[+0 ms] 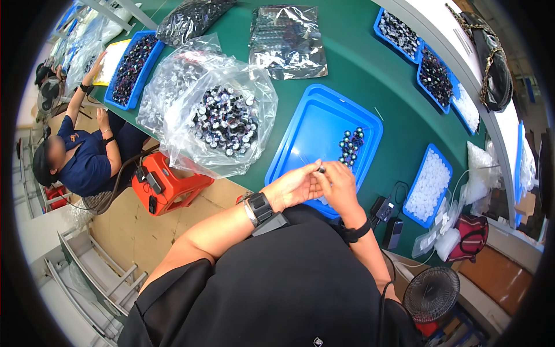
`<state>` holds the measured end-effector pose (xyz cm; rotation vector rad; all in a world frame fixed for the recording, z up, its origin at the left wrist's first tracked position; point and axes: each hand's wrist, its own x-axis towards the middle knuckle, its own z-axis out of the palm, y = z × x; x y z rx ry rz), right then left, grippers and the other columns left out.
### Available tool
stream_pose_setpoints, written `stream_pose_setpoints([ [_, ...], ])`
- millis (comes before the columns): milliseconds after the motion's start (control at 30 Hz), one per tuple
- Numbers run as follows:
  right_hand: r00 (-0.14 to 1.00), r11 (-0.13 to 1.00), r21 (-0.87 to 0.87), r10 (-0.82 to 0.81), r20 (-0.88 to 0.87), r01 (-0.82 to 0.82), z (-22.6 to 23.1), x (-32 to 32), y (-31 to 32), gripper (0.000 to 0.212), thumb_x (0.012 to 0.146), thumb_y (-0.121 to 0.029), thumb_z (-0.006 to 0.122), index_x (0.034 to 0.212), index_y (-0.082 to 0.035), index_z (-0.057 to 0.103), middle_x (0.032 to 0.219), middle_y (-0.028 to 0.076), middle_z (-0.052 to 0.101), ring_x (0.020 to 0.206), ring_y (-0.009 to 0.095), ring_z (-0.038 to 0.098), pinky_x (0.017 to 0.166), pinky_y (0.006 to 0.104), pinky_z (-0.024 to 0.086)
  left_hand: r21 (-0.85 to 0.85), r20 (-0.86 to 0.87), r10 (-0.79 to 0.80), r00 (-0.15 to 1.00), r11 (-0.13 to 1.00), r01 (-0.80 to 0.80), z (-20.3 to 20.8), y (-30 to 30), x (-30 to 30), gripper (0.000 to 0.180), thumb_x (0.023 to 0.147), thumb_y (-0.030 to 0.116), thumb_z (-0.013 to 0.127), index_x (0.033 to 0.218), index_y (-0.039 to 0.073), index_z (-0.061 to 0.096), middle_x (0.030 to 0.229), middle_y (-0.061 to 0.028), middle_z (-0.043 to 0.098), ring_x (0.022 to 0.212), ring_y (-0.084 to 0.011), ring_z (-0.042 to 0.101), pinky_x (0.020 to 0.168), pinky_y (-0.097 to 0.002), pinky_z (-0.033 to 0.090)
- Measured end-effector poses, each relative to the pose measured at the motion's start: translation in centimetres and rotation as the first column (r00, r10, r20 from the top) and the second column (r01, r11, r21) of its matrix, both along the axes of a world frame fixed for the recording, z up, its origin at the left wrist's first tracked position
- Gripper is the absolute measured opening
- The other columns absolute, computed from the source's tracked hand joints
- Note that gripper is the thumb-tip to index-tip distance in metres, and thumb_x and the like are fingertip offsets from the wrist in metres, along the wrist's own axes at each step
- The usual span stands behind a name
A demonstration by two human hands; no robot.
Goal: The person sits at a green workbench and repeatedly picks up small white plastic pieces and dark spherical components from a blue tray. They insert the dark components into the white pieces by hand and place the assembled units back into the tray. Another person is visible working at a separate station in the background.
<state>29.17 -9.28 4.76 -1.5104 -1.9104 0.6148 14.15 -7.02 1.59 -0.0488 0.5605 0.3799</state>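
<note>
Above the near end of a large blue tray [300, 115], two bare hands. Left hand [296, 186]: palm partly turned up, fingers curled, thumb and fingertips clamped on a small dark part [321, 170]. Right hand [342, 185]: back uppermost, fingers bent together, tips closed on the same small dark part (its finer shape is too small to tell). Within the tray, toward its right side: one cluster of dark, shiny-topped pieces [351, 146], apart from the fingers. Left of the tray, on a green table [352, 63]: one clear plastic bag [263, 104], mouth open, filled with silver-topped parts [225, 122]. Beyond: one silvery-grey bag [288, 41], lying flat. To the right: one smaller blue tray [417, 176] of white pieces [429, 184]. At far left: one seated co-worker [87, 165] in dark blue, near an orange-red stool [191, 186].
</note>
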Motion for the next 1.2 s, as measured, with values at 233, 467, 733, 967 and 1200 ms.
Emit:
stream_pose_setpoints([
  [233, 0.993, 0.964, -0.260, 0.029, -0.117, -0.059, -1.9, -0.3, -0.4, 0.025, 0.080, -0.020, 0.068, 0.093, 0.001, 0.062, 0.087, 0.013, 0.064, 0.079, 0.030, 0.061, 0.071, 0.0380, 0.048, -0.111, -0.080, 0.052, 0.995, 0.992, -0.060, -0.8, -0.3, -1.1, 0.027, 0.096, 0.034, 0.050, 0.103, 0.008, 0.056, 0.093, -0.0059, 0.062, 0.087, -0.0166, 0.062, 0.081, -0.0328, 0.051],
  [467, 0.977, 0.854, -0.500, -0.205, -0.065, 0.146, -6.2, 2.1, -1.3, 0.026, 0.089, -0.023, 0.059, 0.106, -0.004, 0.062, 0.100, 0.014, 0.065, 0.089, 0.030, 0.063, 0.076, 0.0383, 0.051, -0.225, -0.010, 0.707, 0.707, 0.688, -0.690, -3.6, 4.6, -9.0, 0.023, 0.093, 0.024, 0.054, 0.089, 0.003, 0.059, 0.094, -0.0140, 0.066, 0.085, -0.0210, 0.063, 0.077, -0.0363, 0.050],
  [733, 0.918, 0.966, -0.126, -0.167, 0.360, 0.225, -10.7, 7.5, 1.0, 0.016, 0.084, -0.008, 0.057, 0.098, -0.006, 0.065, 0.095, 0.011, 0.063, 0.085, 0.031, 0.063, 0.074, 0.0402, 0.050, 0.440, -0.511, 0.391, 0.765, 0.884, -0.157, -2.8, 7.0, -7.2, 0.023, 0.090, 0.019, 0.060, 0.105, 0.001, 0.060, 0.095, -0.0093, 0.065, 0.083, -0.0187, 0.062, 0.077, -0.0319, 0.052],
  [967, 0.837, 0.969, -0.171, -0.060, 0.545, 0.181, -11.5, 8.4, 1.2, 0.011, 0.081, -0.012, 0.063, 0.091, -0.007, 0.062, 0.085, 0.011, 0.056, 0.078, 0.031, 0.061, 0.069, 0.0425, 0.049, 0.519, -0.850, 0.165, 0.500, 0.104, 0.848, -9.5, 2.1, 3.7, 0.025, 0.082, 0.009, 0.063, 0.104, -0.001, 0.063, 0.100, -0.0179, 0.063, 0.096, -0.0289, 0.060, 0.083, -0.0356, 0.049],
  [1200, 0.852, 0.969, -0.174, -0.062, 0.520, 0.177, -10.6, 8.5, 0.6, 0.012, 0.079, -0.014, 0.065, 0.088, -0.007, 0.061, 0.087, 0.009, 0.054, 0.081, 0.029, 0.060, 0.069, 0.0410, 0.048, 0.334, -0.883, 0.322, 0.342, -0.084, 0.939, -9.8, 1.6, 5.6, 0.014, 0.079, 0.008, 0.063, 0.092, 0.001, 0.060, 0.092, -0.0195, 0.061, 0.093, -0.0371, 0.058, 0.084, -0.0402, 0.047],
])
